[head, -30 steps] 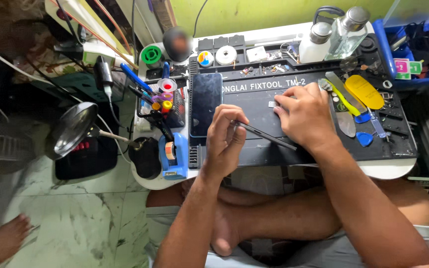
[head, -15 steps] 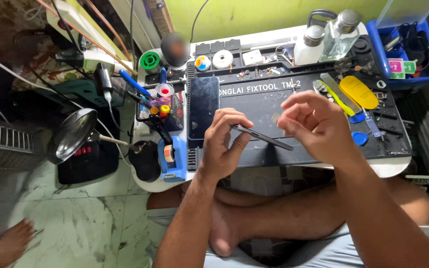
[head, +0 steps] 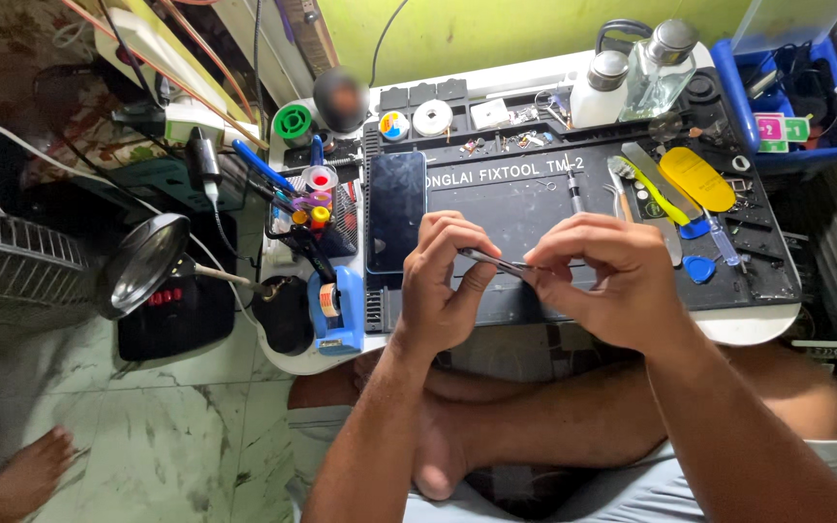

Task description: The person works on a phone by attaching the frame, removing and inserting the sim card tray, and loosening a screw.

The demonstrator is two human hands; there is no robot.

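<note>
While both hands meet just above the near edge of a dark work mat (head: 554, 208), they pinch a thin, dark, flat strip (head: 496, 261) between them: the left hand (head: 443, 281) closes thumb and forefinger on its left end, and the right hand (head: 607, 281) closes its fingertips on the right end, so the strip spans the short gap between the two grips, tilted slightly down toward the right. What the strip is exactly cannot be told. Just left of the left-hand grip, a dark phone (head: 396, 211) lies flat on the mat, screen up, apart from the fingers. Beyond it to the left stands a blue tape dispenser (head: 338, 310), and farther left a round desk lamp (head: 142, 263). Beyond the right-hand grip, toward the far right of the mat, lie a yellow pry tool (head: 696, 178) and blue picks (head: 697, 268). Behind the grip, at the table's far edge, stand two clear bottles (head: 632, 82). Below the grip, the person's crossed legs show.
</note>
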